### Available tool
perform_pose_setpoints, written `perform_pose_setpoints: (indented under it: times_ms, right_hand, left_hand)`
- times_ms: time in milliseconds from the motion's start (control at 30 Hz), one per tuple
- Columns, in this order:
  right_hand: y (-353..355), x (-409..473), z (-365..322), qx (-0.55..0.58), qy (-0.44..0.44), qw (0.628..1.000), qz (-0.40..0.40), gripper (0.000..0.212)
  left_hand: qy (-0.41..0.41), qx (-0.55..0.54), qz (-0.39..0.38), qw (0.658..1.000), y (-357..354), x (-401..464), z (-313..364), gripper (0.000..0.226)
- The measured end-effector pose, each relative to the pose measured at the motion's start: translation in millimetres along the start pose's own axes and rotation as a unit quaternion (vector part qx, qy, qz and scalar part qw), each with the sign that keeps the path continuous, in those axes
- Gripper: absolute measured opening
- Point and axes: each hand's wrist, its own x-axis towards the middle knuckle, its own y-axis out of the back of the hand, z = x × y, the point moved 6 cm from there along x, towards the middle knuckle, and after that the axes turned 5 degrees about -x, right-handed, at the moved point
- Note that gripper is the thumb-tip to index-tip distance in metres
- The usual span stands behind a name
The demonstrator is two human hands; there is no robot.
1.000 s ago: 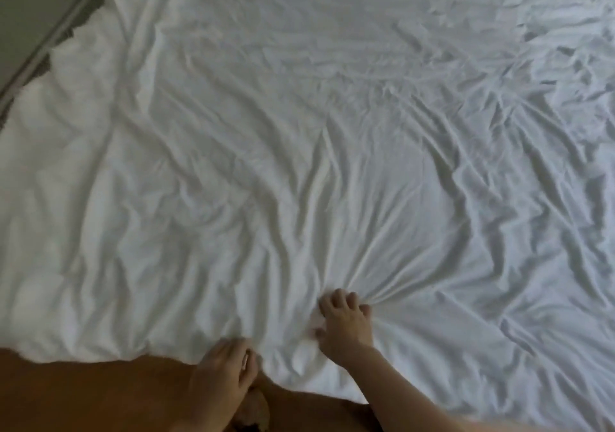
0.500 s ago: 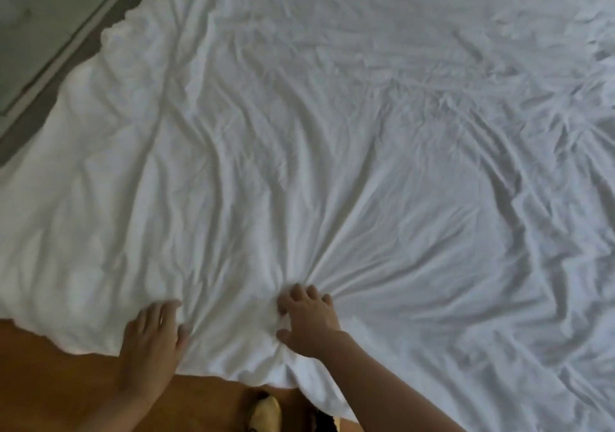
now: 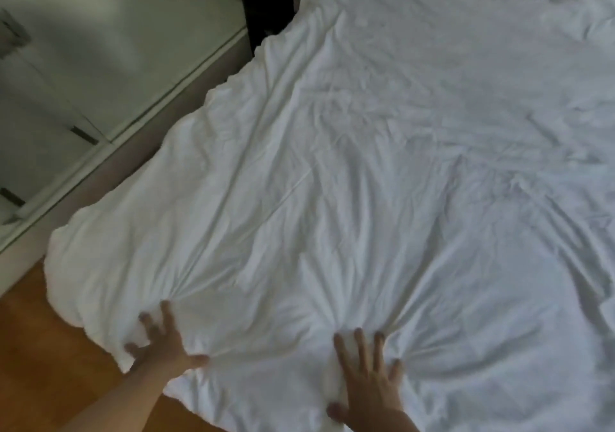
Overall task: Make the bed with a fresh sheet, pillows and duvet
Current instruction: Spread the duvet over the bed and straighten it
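Note:
A white, wrinkled duvet (image 3: 382, 165) covers the bed and fills most of the head view. Its puffy near-left corner (image 3: 76, 285) hangs over the floor. My left hand (image 3: 163, 345) lies on the duvet just right of that corner, fingers spread and straight, pressing the fabric. My right hand (image 3: 366, 375) rests flat on the duvet near its front edge, fingers spread. Creases fan out from the fingertips of both hands. Neither hand holds anything.
White cupboard doors (image 3: 100, 65) with a skirting strip run along the bed's left side, leaving a narrow gap. Wooden floor (image 3: 50, 365) shows at the lower left. A dark piece of furniture (image 3: 266, 2) stands at the bed's far left corner.
My right hand has let go of the bunched fabric and now lies flat. My left hand moved up from the edge onto the duvet near the corner. The view has lifted.

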Motion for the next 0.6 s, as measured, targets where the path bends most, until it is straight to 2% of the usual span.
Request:
perform_pose_setpoints:
  times_ms: [67,133,167,200,300,433,533,600]
  right_hand:
    - [8.8,5.3,6.1,0.012,0.015,1.000,0.011,0.143]
    - [20.7,9.4,6.7,0.032,0.033,0.998,0.039,0.125]
    - [20.3,12.9,6.5,0.040,0.029,0.998,0.046,0.119]
    - [16.2,15.2,6.5,0.041,0.016,0.998,0.046,0.117]
    - [-4.1,17.8,-5.0,0.076,-0.003,0.997,0.011,0.123]
    - [-1.8,22.9,-25.9,0.088,-0.010,0.996,0.015,0.114]
    - [11.0,38.1,-30.6,0.078,-0.041,0.995,0.054,0.116]
    - [17.8,45.5,-55.0,0.071,-0.038,0.996,0.045,0.119]
  left_hand:
    - [0.038,-0.039,0.016,0.998,20.3,7.6,-6.5,0.142]
    - [0.018,-0.040,0.138,0.989,51.3,2.1,-0.4,0.094]
    - [-0.003,-0.006,0.179,0.984,63.8,-5.4,7.2,0.077]
    - [-0.029,0.022,0.191,0.981,72.2,-9.2,13.7,0.071]
    - [-0.047,0.019,0.156,0.987,85.0,-12.5,5.8,0.077]
    - [-0.020,-0.032,0.151,0.988,112.7,15.9,-38.8,0.085]
    - [-0.063,-0.026,0.159,0.985,138.3,42.6,-45.3,0.086]
    - [-0.094,0.001,0.155,0.983,154.9,53.0,-35.3,0.086]
